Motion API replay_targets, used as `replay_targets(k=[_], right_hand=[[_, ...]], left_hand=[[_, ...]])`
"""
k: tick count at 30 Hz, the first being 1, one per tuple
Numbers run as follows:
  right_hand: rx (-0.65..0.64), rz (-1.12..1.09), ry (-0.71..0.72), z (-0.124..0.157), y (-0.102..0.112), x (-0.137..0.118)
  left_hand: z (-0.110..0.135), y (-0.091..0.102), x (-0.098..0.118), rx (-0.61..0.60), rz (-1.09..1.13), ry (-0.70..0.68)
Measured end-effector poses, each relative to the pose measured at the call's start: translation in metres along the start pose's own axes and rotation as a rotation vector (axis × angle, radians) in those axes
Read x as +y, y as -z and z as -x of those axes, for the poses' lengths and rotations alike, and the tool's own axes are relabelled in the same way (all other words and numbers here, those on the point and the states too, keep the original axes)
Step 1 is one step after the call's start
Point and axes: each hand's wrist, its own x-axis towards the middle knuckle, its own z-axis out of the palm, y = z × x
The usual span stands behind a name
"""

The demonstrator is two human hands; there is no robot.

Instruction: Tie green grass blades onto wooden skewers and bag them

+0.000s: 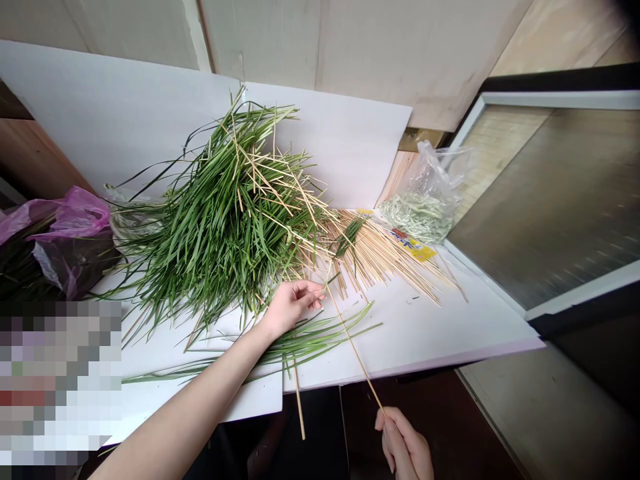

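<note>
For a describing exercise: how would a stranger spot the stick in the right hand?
On the white table, find the green leaf heap. In front, a thin stick slants from the left hand to the right hand: the only one held.

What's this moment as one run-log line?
right hand: holds bamboo skewer by near end; left hand: at skewer's far end; near left hand: loose garlic chives; beyond hands: chive heap, skewer pile
</note>
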Motion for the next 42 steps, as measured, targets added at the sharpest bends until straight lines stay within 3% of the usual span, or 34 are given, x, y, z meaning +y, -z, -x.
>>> replay_targets(k=[5,12,15,19,21,26,32,37,42], right_hand=[[0.012,0.011,0.021,0.000,-0.002,0.000],[0.020,-0.006,0.013,-0.001,0.000,0.000],[0.025,-0.012,0.026,0.000,0.000,-0.002],[0.030,-0.026,0.021,0.001,-0.001,-0.006],[0.019,-0.030,0.022,0.001,0.000,-0.008],[0.011,-0.026,0.036,0.001,0.001,-0.010],[0.029,-0.026,0.046,0.001,0.000,-0.009],[0.018,-0.009,0.061,0.001,0.002,-0.005],[0.028,-0.020,0.059,0.001,0.001,-0.004]], left_hand=[[0.007,-0.005,-0.001,-0.161,-0.126,0.018],[0.012,0.003,0.018,-0.373,-0.231,-0.003],[0.010,0.013,0.026,-0.340,-0.231,-0.026],[0.004,0.023,0.029,-0.076,-0.421,-0.129],[0.002,0.024,0.027,-0.014,-0.558,-0.160],[0.003,0.021,0.020,-0.111,-0.900,-0.205],[0.001,0.029,0.018,-0.314,-1.020,-0.306],[0.005,0.030,0.029,-0.328,-0.864,-0.242],[0.007,0.026,0.040,-0.110,-0.332,-0.099]])
